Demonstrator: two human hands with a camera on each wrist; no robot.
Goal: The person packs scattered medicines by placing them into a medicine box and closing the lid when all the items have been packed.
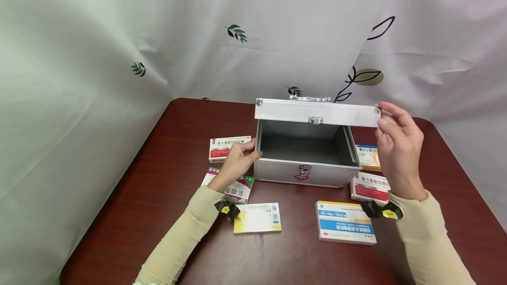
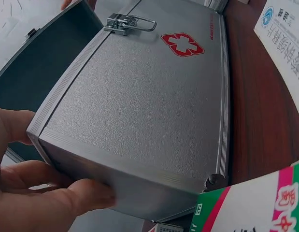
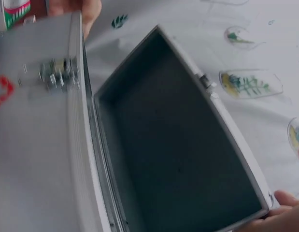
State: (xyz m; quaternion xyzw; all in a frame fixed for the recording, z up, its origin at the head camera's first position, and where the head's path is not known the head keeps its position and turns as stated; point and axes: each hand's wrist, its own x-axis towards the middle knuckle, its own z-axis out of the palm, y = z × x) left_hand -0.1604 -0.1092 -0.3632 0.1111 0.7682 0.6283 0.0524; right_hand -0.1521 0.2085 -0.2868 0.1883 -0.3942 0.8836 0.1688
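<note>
A silver metal case with a red cross on its front stands at the middle of the table, its inside empty and dark. The lid is raised to about upright. My left hand grips the case's left end, with the thumb at the rim and the fingers on the end wall. My right hand pinches the lid's right corner; a fingertip shows at that corner in the right wrist view. The latch hangs loose on the front.
Medicine boxes lie around the case on the dark red table: a red-white one and a green-pink one at the left, a yellow-white one and a blue-white one in front, and two more at the right. A leaf-print curtain hangs behind.
</note>
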